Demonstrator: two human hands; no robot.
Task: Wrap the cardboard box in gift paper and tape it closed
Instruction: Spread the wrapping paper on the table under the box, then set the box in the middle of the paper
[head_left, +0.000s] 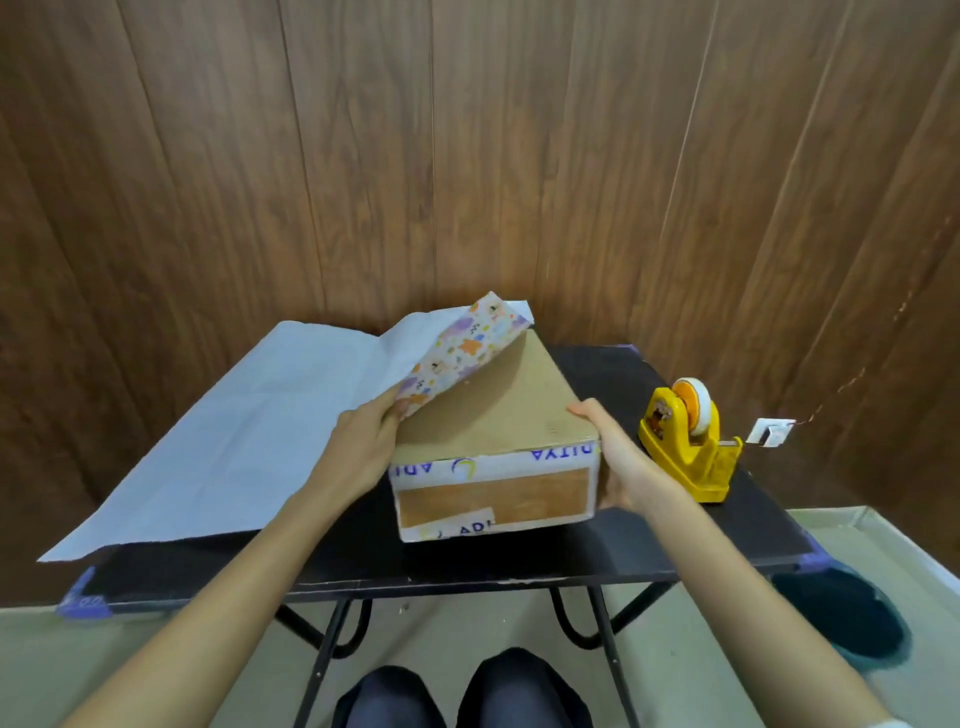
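Table (519, 551), one box (498, 415), one sheet (249, 431), one dispenser (685, 447)

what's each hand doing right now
left hand: holds the gift paper flap at the cardboard box left edge.
right hand: grips the cardboard box right side.

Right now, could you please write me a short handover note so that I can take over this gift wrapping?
The left hand holds the patterned edge of the gift paper up against the left side of the cardboard box.
The right hand grips the box's near right corner, thumb on top.
The box sits on the black table. The sheet spreads white side up to its left, and the yellow tape dispenser stands to its right.
Done: one edge raised to the box.
Left: wrap the box fully, fold the ends, tape it closed.
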